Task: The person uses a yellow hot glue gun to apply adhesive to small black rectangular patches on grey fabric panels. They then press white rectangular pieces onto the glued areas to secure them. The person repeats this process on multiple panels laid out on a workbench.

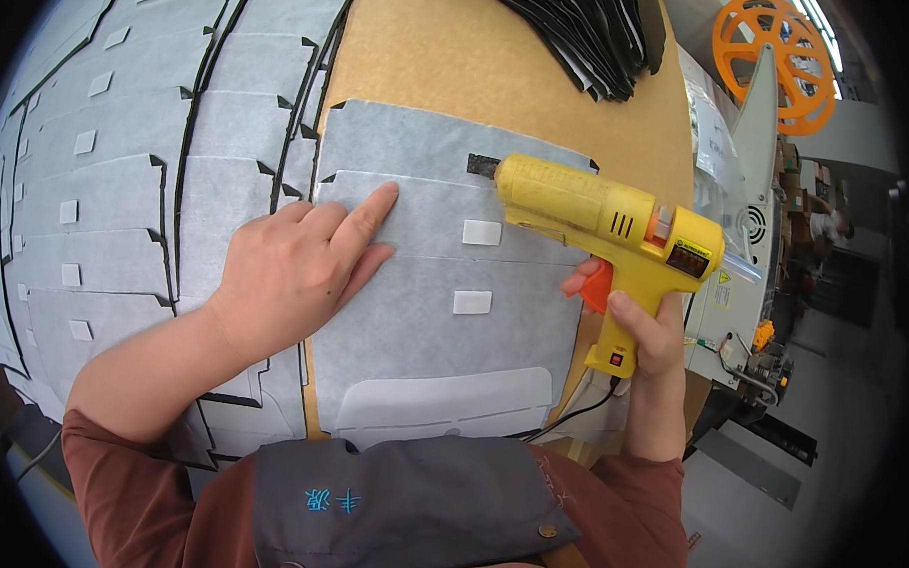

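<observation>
Glue gun (597,219): yellow, gripped in the right hand (644,329), nozzle touching the top edge of a grey sheet (426,315)
Left hand (299,269): flat, fingers spread, pressing that sheet
Sheet stacks (111,196): left of the left hand
Black pile (586,29): beyond the gun

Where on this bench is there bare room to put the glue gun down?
Bare brown board shows between the grey sheets under the left hand and the black stack. Left side is crowded with overlapped grey pieces. The right hand holds the yellow glue gun at the bench's right edge.
</observation>
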A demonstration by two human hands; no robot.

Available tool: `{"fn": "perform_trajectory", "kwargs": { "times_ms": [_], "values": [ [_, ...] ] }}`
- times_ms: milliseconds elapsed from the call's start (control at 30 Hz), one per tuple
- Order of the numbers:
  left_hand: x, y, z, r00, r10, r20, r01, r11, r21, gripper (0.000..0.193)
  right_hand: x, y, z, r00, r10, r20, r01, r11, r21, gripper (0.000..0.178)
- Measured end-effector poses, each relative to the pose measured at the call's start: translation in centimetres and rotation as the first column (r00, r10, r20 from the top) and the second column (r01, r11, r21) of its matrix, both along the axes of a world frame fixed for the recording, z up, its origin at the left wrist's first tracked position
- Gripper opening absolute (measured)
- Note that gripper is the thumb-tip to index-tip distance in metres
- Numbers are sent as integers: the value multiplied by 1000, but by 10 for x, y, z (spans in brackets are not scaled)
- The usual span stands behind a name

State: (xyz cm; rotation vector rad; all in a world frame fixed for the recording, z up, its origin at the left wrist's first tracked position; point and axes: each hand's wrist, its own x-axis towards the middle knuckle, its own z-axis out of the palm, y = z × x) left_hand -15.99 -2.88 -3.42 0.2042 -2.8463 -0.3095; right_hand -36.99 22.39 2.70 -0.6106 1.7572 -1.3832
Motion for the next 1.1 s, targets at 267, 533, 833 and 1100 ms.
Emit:
{"fn": "perform_trajectory", "kwargs": {
  "times_ms": [267, 533, 833, 1100],
  "values": [
    [0, 0, 0, 1000, -4, 0, 4, 1000, 13, 56, 1, -1, 0, 1000, 3, 3, -3, 1000, -10, 50],
    [0, 0, -1, 1000, -5, -8, 5, 1000, 18, 56, -3, 1, -4, 1000, 10, -2, -10, 999, -32, 47],
    [0, 0, -1, 1000, -7, 8, 7, 1000, 14, 57, -2, -2, -9, 999, -36, 17, 36, 999, -14, 42],
    [-1, 0, 0, 1000, -9, 6, 9, 1000, 10, 57, -4, 4, -9, 997, -74, 27, 76, 996, -48, 40]
  ]
}}
